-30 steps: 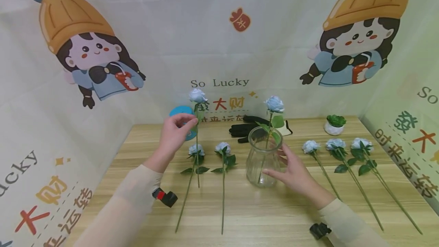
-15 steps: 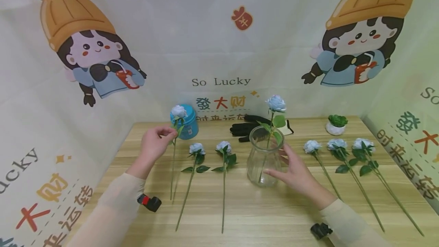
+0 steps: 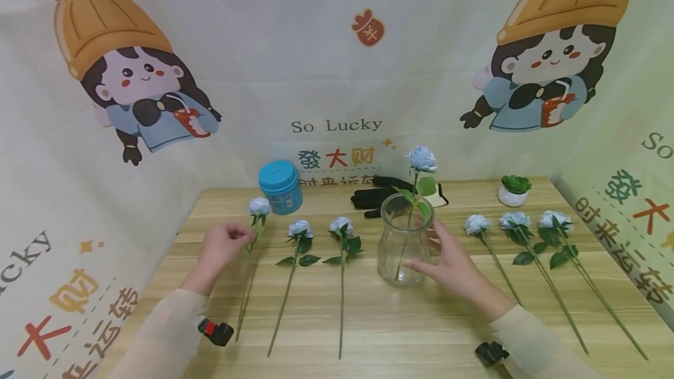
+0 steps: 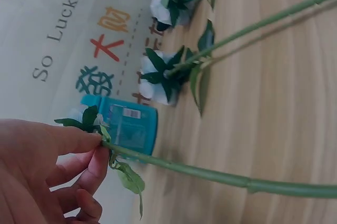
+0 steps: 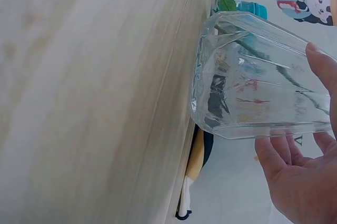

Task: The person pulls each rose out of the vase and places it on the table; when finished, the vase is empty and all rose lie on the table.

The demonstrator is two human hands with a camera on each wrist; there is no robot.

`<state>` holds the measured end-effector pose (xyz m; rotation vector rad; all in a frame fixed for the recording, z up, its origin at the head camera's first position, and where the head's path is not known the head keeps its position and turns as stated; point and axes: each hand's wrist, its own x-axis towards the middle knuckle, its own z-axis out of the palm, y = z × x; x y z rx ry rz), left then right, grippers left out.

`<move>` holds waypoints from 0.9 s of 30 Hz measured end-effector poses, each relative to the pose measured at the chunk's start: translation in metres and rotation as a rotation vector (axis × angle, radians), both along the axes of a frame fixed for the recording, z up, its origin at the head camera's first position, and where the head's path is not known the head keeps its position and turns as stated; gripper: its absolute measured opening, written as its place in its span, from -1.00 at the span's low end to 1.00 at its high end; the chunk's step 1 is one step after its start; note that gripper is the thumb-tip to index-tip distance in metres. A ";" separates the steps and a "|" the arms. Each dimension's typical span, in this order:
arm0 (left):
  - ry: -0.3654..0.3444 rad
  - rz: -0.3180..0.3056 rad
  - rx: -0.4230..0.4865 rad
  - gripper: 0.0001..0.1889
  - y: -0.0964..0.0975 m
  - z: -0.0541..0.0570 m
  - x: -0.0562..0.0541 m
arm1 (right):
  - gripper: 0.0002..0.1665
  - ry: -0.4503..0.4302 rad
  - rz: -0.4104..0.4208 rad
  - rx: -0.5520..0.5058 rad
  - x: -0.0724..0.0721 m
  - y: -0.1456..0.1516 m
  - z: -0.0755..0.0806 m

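Observation:
At the left of the head view my left hand (image 3: 223,245) pinches a pale blue artificial rose (image 3: 259,206) just below its bloom, thumb against fingertips. Its stem slants down toward me, close over the wood; the left wrist view shows the green stem (image 4: 195,170) leaving the fingertips. My right hand (image 3: 455,265) holds a clear glass vase (image 3: 392,256) from its right side, thumb in front and fingers behind. The vase is upright, with one blue rose (image 3: 421,158) standing in it, bloom above the rim. The right wrist view shows thumb and fingers on opposite sides of the glass.
Two roses lie left of the vase, one rose (image 3: 300,228) beside the other rose (image 3: 341,227). Three more, including a rose (image 3: 515,221), lie right. Behind are a blue tub (image 3: 279,187), black gloves (image 3: 368,198) and a potted succulent (image 3: 513,190). Printed cloth (image 3: 337,86) encloses the table.
My left hand has moved left and down with its rose, away from the vase; the rose went from upright to slanting low over the table. My right hand and the vase stay put.

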<state>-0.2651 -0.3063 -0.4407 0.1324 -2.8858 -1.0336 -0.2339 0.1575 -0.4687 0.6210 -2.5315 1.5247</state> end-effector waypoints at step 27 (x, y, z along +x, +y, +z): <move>-0.148 0.058 0.009 -0.77 0.003 -0.041 0.000 | 0.17 -0.002 0.009 0.000 0.000 0.001 -0.002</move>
